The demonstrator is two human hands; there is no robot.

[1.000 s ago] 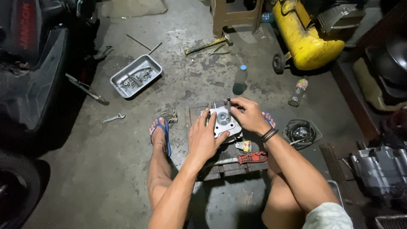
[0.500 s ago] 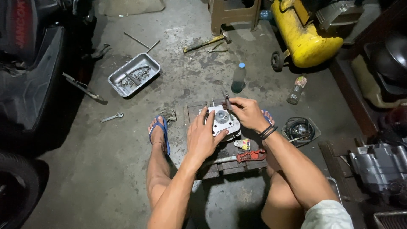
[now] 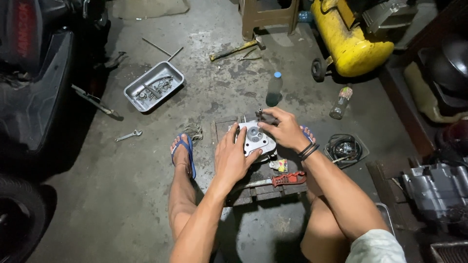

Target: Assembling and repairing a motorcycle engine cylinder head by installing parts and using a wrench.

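Underfoot, stained concrete floor (image 3: 146, 195)

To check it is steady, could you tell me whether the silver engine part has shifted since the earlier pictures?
No. The silver engine part stays above-left of the red-handled tool, as before.

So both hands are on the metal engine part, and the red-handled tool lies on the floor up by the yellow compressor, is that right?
Not quite. Both hands, left hand and right hand, are on the metal engine part, but the head view shows the red-handled tool lying just below that part, near the person's legs, far from the yellow compressor.
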